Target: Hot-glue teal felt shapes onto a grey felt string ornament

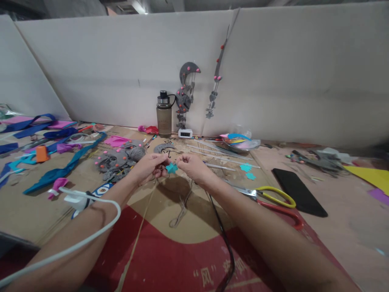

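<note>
Together, both hands (148,166) (194,167) pinch a teal cutout (172,168); the dish (255,144) holds scraps (235,139).

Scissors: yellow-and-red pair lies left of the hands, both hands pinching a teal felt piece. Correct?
Wrong on the side. The head view shows the scissors lying right of the hands, not left. The rest holds: left hand and right hand both pinch the teal felt piece.
</note>
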Motion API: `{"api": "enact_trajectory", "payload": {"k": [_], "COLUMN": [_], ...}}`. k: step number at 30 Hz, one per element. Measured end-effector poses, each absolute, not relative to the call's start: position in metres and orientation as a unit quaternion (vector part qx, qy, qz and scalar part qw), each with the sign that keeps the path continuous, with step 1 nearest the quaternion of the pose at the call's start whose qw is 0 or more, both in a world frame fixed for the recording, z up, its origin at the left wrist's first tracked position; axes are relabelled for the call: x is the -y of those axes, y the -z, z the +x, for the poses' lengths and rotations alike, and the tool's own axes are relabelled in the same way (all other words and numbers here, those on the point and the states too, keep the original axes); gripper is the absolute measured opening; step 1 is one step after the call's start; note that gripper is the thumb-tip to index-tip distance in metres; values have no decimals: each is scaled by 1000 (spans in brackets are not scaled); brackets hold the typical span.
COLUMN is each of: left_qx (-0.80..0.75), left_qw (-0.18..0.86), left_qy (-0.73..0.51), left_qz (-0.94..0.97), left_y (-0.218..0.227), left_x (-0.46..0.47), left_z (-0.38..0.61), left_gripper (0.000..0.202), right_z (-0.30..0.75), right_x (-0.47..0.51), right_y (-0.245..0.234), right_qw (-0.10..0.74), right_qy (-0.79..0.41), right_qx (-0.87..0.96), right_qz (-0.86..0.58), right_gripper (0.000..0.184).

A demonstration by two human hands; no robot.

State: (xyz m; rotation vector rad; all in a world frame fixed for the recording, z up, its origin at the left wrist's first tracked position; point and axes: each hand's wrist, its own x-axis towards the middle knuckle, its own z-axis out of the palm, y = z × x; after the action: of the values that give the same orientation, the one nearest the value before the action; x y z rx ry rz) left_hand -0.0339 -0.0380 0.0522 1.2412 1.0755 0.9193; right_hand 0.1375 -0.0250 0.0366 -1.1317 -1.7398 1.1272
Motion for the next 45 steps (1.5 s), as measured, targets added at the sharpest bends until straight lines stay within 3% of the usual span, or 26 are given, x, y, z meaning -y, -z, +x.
{"api": "enact_trajectory", "payload": {"k": [18, 28, 37, 45], "left_qx": [-486, -486, -523, -569], "left_qw": [524, 546, 468, 274], "left_qy": [-375, -444, -539, -479], "left_qz": [590, 518, 466, 610], "left_y": [-45, -46, -20, -9], "left_x": [37, 38, 21, 32], "left_z": [-36, -30, -38, -31], "left_gripper": [21, 38, 2, 20], "right_z": [134, 133, 129, 125], "right_x": [28, 30, 29, 32], "right_y": [-34, -35, -35, -24], "right_qw": [378, 394, 407, 465], "right_qy": [-448, -500, -610, -507], "right_qx": [675, 629, 525, 569], "right_qz": [-448, -445, -432, -451], "right_gripper": [16, 18, 15, 14]}}
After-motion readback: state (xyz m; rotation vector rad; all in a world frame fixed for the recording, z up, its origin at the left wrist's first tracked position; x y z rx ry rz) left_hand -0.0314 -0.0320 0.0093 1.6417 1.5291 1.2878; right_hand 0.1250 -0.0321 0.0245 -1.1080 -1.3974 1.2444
